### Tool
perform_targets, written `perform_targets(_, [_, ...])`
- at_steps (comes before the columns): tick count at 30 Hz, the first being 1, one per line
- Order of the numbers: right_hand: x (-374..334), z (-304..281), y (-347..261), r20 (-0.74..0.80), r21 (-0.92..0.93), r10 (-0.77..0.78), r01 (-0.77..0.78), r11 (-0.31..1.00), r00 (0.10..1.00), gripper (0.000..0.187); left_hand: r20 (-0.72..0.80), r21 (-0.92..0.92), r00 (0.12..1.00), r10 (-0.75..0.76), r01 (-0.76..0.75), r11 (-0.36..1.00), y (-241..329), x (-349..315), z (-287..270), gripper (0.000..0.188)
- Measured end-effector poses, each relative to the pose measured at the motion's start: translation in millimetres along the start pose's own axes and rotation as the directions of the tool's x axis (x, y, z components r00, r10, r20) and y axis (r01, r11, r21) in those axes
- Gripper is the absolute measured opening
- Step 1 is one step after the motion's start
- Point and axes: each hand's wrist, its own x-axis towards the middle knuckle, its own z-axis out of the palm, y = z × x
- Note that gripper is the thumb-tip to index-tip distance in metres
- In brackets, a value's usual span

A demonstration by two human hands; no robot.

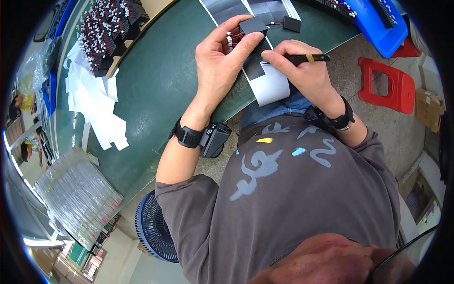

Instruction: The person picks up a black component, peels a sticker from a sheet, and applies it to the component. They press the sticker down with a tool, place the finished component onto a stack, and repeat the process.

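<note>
My left hand (220,59) is closed around several small black blocks (253,26) with red and black wires and white connectors (231,39). The thumb presses on their near side. My right hand (305,71) grips a slim black tool (309,58) with a tan band around it; its tip is hidden by the fingers, so I cannot tell its kind. Beneath both hands, a white backing sheet (270,87) with black rectangular pieces (253,66) hangs over the table edge. A loose black block (292,24) with a wire lies beyond my right hand.
Many wired black blocks (106,35) stand in a box at the far left of the green table (156,90). White paper scraps (97,106) and a clear-wrapped stack (78,189) lie nearer. A blue tray (378,31), red stool (385,85) and blue fan (153,227) surround me.
</note>
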Motion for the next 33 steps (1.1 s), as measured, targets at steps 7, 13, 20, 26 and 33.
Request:
perform_targets(7, [-1,11,-2,-0.067,0.063,0.098,-0.094,0.994,0.993,0.022,0.003,-0.006,1.000,0.011,-0.011,1.000,1,-2,1,0.034])
perform_targets(13, [-1,10,-1,-0.056,0.183,0.124,-0.112,0.977,0.991,0.025,0.002,0.047,1.000,0.002,-0.002,0.999,-3,-2,0,0.034])
perform_targets(20, [-2,7,2,-0.099,0.209,0.044,-0.022,0.978,0.994,0.024,-0.007,0.026,1.000,0.029,-0.029,0.999,-2,-1,2,0.034])
perform_targets(26, [1,9,0,-0.091,0.068,0.099,-0.093,0.993,0.991,0.023,0.005,0.057,1.000,0.012,-0.012,0.998,-1,-1,3,0.033])
perform_targets(33, [-10,11,11,-0.129,0.108,-0.194,0.208,0.972,0.972,0.022,-0.001,0.080,1.000,0.001,-0.001,0.997,0,-2,1,0.033])
